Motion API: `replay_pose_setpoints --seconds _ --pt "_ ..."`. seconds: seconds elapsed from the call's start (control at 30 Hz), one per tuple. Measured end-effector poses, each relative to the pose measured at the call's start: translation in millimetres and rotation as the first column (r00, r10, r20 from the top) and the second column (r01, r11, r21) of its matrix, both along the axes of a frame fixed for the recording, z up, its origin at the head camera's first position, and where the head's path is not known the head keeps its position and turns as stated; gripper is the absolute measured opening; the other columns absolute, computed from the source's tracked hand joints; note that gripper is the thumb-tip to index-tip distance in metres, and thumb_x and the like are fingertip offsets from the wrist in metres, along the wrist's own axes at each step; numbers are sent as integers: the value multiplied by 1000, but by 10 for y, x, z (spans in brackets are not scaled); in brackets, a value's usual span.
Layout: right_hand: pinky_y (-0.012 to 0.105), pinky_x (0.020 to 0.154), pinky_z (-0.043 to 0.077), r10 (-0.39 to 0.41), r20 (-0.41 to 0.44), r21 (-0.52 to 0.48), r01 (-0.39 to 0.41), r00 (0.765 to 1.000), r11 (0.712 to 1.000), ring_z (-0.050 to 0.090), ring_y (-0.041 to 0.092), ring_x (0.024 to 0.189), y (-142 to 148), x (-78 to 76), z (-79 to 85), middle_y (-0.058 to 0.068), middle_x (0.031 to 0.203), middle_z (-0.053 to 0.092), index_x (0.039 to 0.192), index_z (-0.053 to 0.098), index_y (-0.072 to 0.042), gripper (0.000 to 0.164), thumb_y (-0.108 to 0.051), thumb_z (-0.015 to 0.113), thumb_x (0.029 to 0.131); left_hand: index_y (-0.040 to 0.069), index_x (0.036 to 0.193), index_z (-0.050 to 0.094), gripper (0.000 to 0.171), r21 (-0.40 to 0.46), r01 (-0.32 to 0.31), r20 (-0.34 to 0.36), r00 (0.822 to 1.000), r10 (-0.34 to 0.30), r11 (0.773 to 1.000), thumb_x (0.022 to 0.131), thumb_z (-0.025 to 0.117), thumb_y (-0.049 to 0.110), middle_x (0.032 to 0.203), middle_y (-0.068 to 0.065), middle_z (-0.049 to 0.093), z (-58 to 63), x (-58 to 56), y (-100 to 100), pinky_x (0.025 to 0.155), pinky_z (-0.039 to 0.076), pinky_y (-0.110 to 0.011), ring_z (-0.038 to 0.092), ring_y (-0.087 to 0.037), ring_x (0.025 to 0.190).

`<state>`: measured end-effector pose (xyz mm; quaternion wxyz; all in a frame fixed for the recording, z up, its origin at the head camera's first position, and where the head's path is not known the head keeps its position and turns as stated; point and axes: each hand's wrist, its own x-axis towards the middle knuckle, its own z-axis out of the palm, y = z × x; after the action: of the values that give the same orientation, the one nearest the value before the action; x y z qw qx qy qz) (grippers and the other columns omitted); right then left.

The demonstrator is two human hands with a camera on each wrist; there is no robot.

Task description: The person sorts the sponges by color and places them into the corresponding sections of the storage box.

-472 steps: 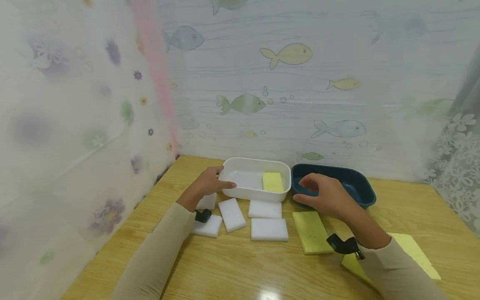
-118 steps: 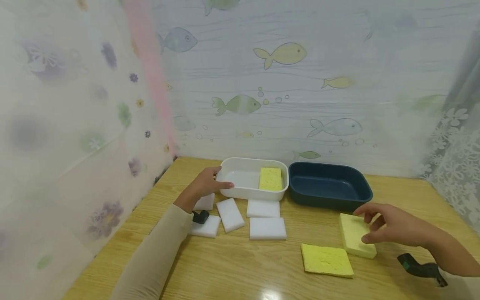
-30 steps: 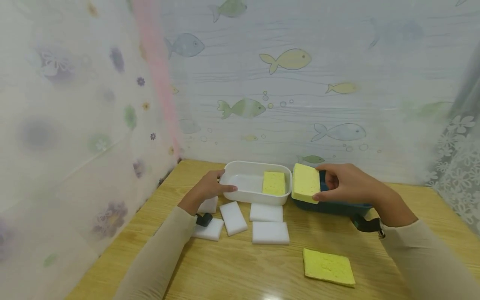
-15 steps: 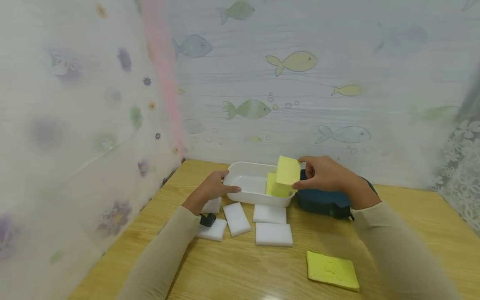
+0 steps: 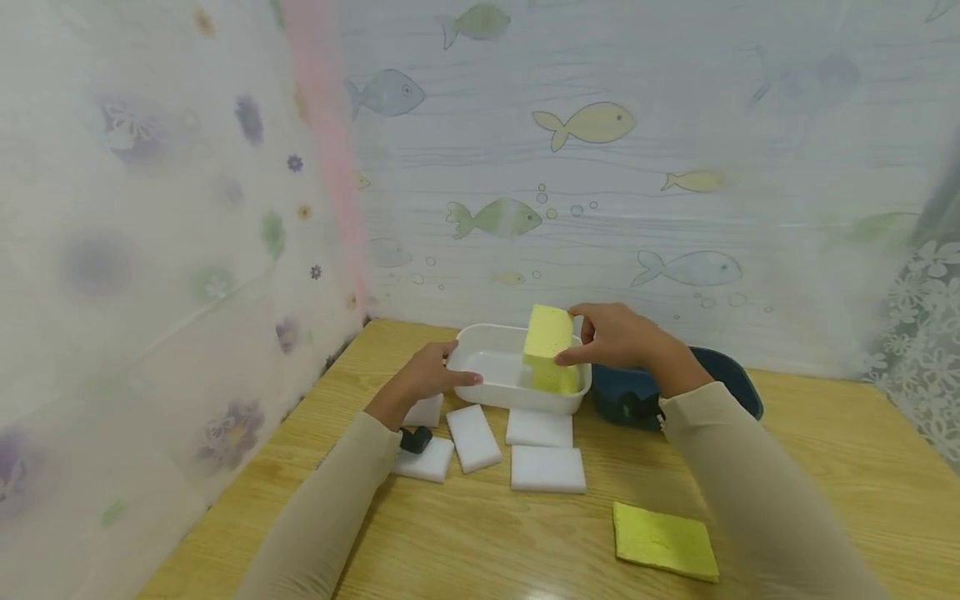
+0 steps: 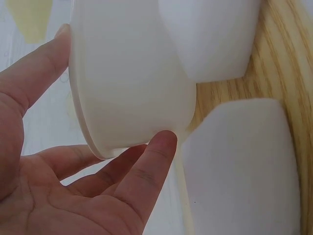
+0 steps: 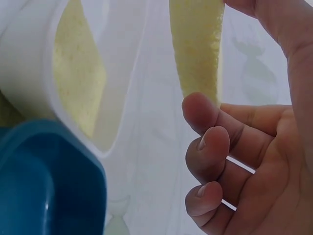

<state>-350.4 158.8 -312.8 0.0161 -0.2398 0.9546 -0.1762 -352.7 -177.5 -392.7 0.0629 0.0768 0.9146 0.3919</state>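
My right hand (image 5: 618, 337) pinches a yellow sponge (image 5: 549, 332) between thumb and fingertips, holding it up over the right part of a white plastic tub (image 5: 487, 393). In the right wrist view the held sponge (image 7: 198, 54) hangs beyond the curled lower fingers. Another yellow sponge (image 5: 555, 381) lies inside the tub at its right end, partly covered in the head view by the held one. My left hand (image 5: 422, 375) grips the tub's left end, thumb along the front and fingers behind. In the left wrist view the tub's outer wall (image 6: 132, 73) sits between the fingertips.
Several white sponges (image 5: 547, 469) lie in front of the white tub. A dark blue tub (image 5: 731, 375) stands right beside it, partly behind the right forearm. One flat yellow sponge (image 5: 665, 540) lies at the table's front right. Printed curtains stand behind and left.
My right hand has carried the yellow sponge from the table, past the blue tub and leftward to above the white tub. The left hand keeps its place on the white tub.
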Motion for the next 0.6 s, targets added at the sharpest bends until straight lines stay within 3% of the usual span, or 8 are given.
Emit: replay_pose_setpoints --seconds 0.33,0.6 --pt "34 66 50 -1 49 -24 2 999 1000 59 19 76 -208 -128 -59 3 90 66 158 41 -8 102 -64 80 81 4 162 29 103 44 41 -3 999 -41 998 86 85 44 160 -19 43 -28 -50 -38 115 43 -52 48 -33 144" --pt "33 67 51 -7 68 -1 7 998 1000 61 17 76 -373 -242 -148 1 89 67 158 40 -8 105 -67 79 80 7 162 34 100 43 48 -8 999 -47 998 85 85 45 157 -15 49 -9 -80 -43 111 46 -50 53 -30 138"
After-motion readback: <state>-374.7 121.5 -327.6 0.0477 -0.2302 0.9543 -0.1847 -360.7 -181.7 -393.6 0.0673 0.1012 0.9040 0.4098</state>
